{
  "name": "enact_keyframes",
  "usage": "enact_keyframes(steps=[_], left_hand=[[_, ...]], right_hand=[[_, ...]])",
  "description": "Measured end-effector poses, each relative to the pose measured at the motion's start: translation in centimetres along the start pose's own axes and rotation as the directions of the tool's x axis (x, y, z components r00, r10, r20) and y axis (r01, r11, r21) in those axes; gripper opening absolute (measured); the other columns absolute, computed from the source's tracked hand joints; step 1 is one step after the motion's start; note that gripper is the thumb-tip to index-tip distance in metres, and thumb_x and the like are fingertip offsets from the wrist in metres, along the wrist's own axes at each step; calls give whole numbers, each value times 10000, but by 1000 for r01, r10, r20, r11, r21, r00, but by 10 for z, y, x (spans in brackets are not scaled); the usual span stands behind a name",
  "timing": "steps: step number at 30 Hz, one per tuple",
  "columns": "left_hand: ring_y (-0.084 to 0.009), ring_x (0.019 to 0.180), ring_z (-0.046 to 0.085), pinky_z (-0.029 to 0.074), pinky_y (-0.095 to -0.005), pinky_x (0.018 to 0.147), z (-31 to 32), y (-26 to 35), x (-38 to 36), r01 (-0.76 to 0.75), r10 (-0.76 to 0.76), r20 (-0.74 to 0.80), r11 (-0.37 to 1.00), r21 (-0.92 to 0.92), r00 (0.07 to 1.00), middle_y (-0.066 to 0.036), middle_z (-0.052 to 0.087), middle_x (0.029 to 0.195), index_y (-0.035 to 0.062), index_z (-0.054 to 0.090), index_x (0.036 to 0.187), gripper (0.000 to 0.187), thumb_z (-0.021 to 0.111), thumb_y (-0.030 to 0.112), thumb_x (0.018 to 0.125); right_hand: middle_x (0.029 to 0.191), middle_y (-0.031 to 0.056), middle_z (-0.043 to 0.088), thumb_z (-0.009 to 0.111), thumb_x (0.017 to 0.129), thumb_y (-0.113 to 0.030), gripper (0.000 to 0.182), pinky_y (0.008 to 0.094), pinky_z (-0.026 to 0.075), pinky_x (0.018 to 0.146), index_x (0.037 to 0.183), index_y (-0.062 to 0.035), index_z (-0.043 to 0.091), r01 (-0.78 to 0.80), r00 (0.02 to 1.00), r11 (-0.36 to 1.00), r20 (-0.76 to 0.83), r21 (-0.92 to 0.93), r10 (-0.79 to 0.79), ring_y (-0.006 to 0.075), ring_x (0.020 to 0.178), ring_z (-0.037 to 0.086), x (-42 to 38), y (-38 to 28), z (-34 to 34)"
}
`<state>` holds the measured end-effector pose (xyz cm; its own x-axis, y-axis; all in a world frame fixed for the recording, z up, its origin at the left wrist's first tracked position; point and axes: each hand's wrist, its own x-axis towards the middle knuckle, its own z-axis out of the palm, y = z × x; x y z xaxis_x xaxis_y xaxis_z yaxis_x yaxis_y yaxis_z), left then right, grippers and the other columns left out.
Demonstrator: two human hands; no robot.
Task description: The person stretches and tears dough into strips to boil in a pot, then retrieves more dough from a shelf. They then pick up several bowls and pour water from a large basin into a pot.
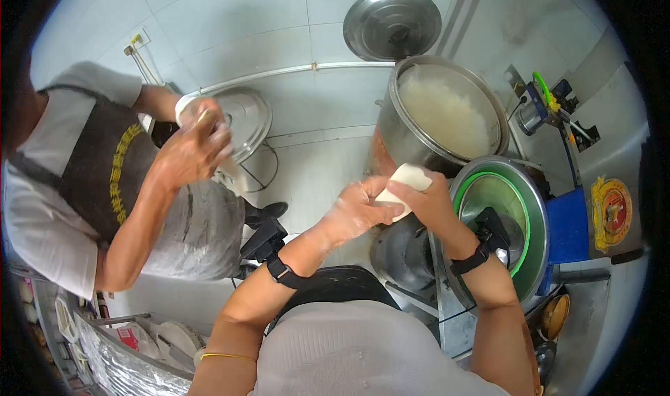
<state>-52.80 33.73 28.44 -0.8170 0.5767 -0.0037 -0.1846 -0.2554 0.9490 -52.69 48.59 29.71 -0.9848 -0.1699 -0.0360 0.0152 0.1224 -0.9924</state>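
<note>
A pale piece of dough (pixel 413 177) is held between both of my hands in front of my chest, near the big steaming pot. Flour dusts my left hand (pixel 366 207), whose fingers are wrapped round the lower left side of the dough. From the right, my right hand (pixel 429 197) grips the same piece with thumb and fingers. The metal pot (pixel 401 117) beyond my hands holds a cloudy, pale liquid (pixel 447 110).
A co-worker in a dark apron (pixel 105 159) stands at the left, hands (pixel 199 145) blurred around something pale. Metal lids (pixel 392 24) lean on the wall. At the right, a steel basin (pixel 539 270) holds a green-rimmed strainer (pixel 525 214). Shelves (pixel 132 368) stand lower left.
</note>
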Motion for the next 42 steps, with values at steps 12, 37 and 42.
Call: enact_keyframes(steps=[12,37,42], left_hand=[[-51,590,466,391,-190,529,5,2,-16,182,-204,92,962,203,975,8,538,664,30,597,862,148,580,149,775],[-187,1034,446,376,-313,851,24,-14,-26,-134,145,26,960,-248,989,-73,329,1229,51,391,1179,334,422,104,851],[-172,987,478,390,-295,830,1,-30,-32,32,-26,44,989,-145,999,-65,449,1109,50,388,1175,341,443,88,841]], right_hand=[[702,89,521,630,603,-61,262,303,424,540,844,5,552,677,533,99,393,-729,-749,254,615,521,12,17,-32],[803,116,527,528,612,21,228,374,423,638,836,-20,545,443,667,69,277,-894,-692,294,753,509,-20,7,-55],[812,157,534,538,664,-41,160,401,423,623,821,-18,513,-97,877,-37,-68,-995,-476,327,758,516,31,-1,-145]])
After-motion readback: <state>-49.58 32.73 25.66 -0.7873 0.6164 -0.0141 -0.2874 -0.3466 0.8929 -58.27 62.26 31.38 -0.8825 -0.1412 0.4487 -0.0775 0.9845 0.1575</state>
